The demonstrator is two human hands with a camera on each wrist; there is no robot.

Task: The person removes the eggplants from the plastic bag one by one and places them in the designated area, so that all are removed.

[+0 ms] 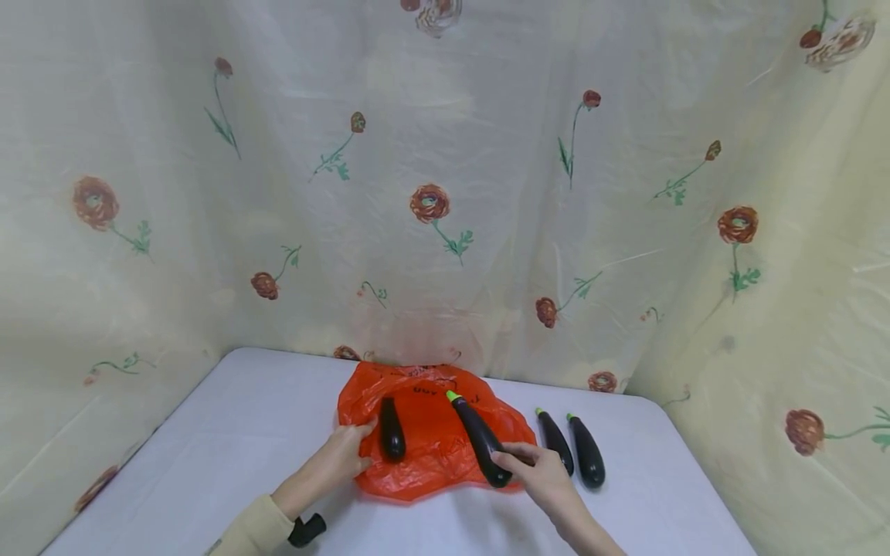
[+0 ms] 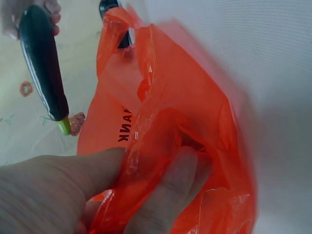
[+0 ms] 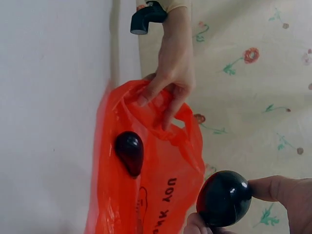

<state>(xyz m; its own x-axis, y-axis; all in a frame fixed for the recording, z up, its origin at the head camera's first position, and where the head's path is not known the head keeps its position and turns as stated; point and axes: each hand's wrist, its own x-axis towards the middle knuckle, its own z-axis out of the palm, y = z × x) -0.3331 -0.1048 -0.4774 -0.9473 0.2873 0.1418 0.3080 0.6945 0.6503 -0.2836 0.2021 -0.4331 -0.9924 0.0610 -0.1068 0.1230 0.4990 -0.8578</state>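
A red plastic bag [image 1: 431,471] with dark printing lies spread on the table. My left hand [image 1: 345,454] grips the bag's left edge; in the left wrist view thumb and fingers pinch the thin red plastic [image 2: 161,112]. One dark eggplant [image 1: 392,432] lies at the bag's left part, close by that hand. My right hand [image 1: 538,471] holds another eggplant [image 1: 480,436] by its thick end, over the right side of the bag, its green tip pointing away and to the left. From the right wrist view, thumb and fingers clasp the rounded end of this eggplant [image 3: 225,199].
Two more eggplants [image 1: 555,440] [image 1: 587,452] lie side by side on the white table [image 1: 653,494], right of the bag. A flower-patterned curtain [image 1: 487,232] hangs behind and along both sides of the table. A black wrist camera [image 1: 307,530] sits by the left sleeve.
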